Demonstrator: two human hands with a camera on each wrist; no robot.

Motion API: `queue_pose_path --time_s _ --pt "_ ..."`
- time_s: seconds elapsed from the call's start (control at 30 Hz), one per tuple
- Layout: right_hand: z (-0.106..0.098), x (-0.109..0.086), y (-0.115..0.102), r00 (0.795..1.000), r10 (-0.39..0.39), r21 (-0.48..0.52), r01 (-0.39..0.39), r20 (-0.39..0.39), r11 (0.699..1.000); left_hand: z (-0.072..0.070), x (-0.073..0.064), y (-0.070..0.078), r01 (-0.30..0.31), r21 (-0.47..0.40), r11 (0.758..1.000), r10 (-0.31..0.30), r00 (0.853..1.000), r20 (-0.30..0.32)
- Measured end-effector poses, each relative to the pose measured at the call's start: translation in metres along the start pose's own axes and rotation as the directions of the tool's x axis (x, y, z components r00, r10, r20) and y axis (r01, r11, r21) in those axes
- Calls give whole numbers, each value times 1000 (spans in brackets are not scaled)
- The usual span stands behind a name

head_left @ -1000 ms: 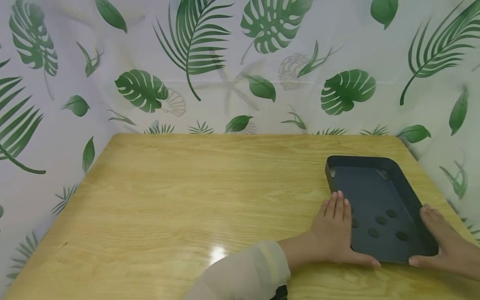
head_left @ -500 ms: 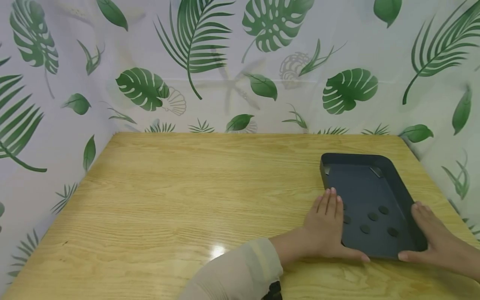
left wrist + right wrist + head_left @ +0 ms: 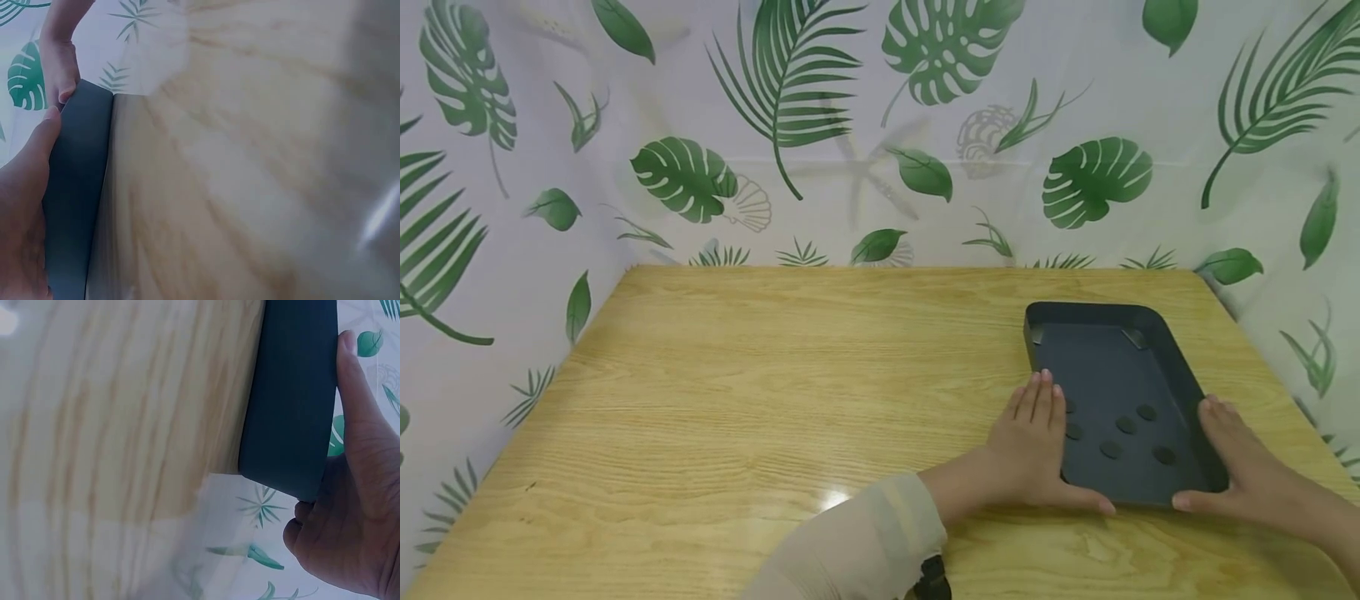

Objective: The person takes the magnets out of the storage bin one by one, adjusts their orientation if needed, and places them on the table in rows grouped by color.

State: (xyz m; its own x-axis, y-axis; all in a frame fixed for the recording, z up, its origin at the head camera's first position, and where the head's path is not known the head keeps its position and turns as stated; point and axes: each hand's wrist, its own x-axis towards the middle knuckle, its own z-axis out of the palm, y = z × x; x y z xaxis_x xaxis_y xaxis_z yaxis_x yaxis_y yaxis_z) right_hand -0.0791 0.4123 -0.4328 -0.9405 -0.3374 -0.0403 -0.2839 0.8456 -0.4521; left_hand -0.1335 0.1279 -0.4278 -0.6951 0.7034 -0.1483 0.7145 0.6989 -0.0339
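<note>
A dark rectangular tray (image 3: 1112, 350) with raised walls stands on the right part of the table. Several dark round discs (image 3: 1125, 425) lie on its floor near the front. My left hand (image 3: 1026, 442) lies along the tray's left wall, its fingers straight and its thumb reaching along the front edge. At the right front corner, my right hand (image 3: 1247, 467) touches the right wall with its fingers and the front with its thumb. In the right wrist view, the right thumb (image 3: 356, 387) runs along the tray's outer wall (image 3: 290, 394). The left wrist view shows both hands at the front wall (image 3: 78, 194).
The wood-grain table (image 3: 775, 375) spreads to the left of the tray. Behind it and at both sides hangs a white backdrop (image 3: 820, 225) printed with green leaves. Small light patches (image 3: 1135, 337) sit in the tray's far corners.
The tray has slid left and slightly away across the table, with both hands moving along at its sides. The discs have stayed in the same arrangement inside it.
</note>
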Motion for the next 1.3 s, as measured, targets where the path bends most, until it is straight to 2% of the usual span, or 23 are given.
queue_pose_path --time_s 0.37,0.67,0.83,1.3 --pt "3 9 -8 999 -46 30 47 -9 998 2 -7 -14 -3 -32 999 3 1000 2" --pt "2 11 -14 999 4 42 -6 44 999 2 -12 -18 11 6 1000 -11 1000 -24" --pt "-1 13 -14 998 23 41 -25 54 999 4 -13 -23 3 -11 1000 -4 999 -33" --pt "0 18 -19 998 -2 77 -3 67 997 5 -17 -35 -9 -16 1000 9 1000 -9"
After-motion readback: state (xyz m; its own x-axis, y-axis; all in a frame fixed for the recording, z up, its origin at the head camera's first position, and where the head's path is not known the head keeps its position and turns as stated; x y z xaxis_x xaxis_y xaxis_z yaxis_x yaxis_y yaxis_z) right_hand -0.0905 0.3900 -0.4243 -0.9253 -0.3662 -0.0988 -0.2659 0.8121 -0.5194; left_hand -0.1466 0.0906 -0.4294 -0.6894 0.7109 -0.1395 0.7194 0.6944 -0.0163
